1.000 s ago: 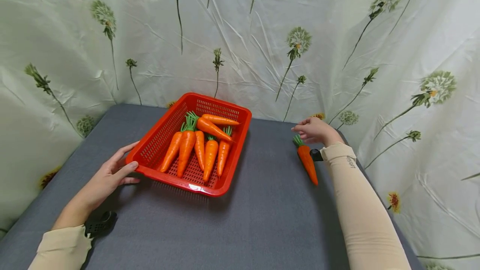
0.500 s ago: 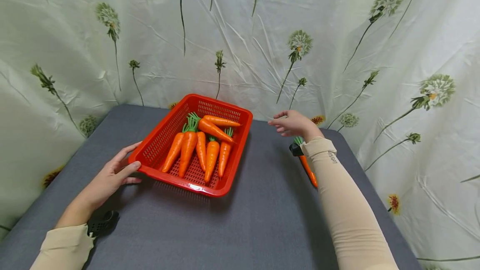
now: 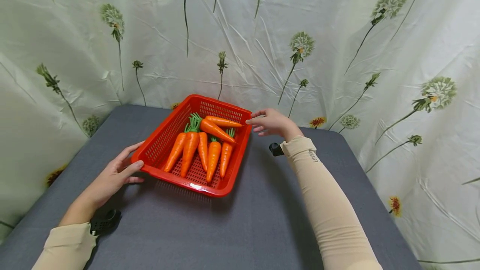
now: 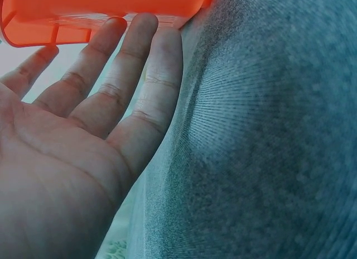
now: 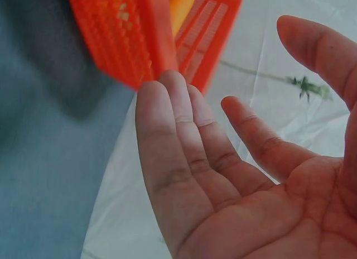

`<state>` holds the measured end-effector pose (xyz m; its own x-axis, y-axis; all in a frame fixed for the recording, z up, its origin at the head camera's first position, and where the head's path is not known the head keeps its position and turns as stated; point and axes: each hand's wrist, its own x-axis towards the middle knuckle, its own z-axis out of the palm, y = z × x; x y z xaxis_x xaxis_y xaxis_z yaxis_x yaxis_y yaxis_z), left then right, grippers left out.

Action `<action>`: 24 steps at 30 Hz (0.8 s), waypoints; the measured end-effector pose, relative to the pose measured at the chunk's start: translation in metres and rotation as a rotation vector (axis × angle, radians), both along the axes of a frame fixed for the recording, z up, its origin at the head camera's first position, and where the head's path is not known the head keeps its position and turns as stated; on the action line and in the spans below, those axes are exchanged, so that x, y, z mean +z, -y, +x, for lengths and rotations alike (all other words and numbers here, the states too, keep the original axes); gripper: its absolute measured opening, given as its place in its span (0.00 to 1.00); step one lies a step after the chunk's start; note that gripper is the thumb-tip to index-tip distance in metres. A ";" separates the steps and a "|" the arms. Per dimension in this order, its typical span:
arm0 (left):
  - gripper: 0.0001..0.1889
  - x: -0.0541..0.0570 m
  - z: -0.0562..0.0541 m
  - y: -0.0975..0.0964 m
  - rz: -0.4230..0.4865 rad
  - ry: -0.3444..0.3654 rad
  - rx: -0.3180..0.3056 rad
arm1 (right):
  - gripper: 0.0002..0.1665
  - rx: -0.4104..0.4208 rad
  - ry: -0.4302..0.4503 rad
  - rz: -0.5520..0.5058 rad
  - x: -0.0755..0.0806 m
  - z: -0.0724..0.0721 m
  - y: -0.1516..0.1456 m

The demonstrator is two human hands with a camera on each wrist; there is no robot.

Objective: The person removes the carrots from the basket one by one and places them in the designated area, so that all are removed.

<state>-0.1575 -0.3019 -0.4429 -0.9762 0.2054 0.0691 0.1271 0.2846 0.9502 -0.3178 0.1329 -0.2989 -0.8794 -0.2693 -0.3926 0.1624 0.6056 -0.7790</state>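
Note:
A red plastic basket (image 3: 240, 170) holds several orange carrots (image 3: 190, 149) with green tops. At its left corner is my left hand (image 3: 108, 180), thumb on the rim and the other fingers against the outer wall. The left wrist view shows those fingers (image 4: 142, 80) fairly straight, their tips at the basket's side. My right hand (image 3: 275, 123) is at the far right corner with its fingers spread and nothing held. In the right wrist view its fingertips (image 5: 175, 83) overlap the basket wall (image 5: 122, 36); whether they touch it I cannot tell.
A grey cloth (image 3: 225, 236) covers the table under the basket. Behind it hangs a pale curtain (image 3: 240, 32) printed with dandelions. The right sleeve (image 3: 330, 199) crosses the right part of the table, and black wrist cameras (image 3: 276, 149) sit on both wrists.
My right hand has moved left, away from the single carrot on the table, to the basket's right corner. The forearm now hides that carrot. My left hand stays at the basket.

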 end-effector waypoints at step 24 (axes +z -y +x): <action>0.35 0.001 -0.001 0.000 0.012 -0.012 -0.007 | 0.33 0.088 0.081 -0.132 -0.025 0.006 0.096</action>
<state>-0.1583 -0.3024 -0.4423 -0.9740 0.2108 0.0829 0.1399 0.2718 0.9521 -0.3121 0.0374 -0.3242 -0.8170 -0.3980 -0.4173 0.1783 0.5137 -0.8392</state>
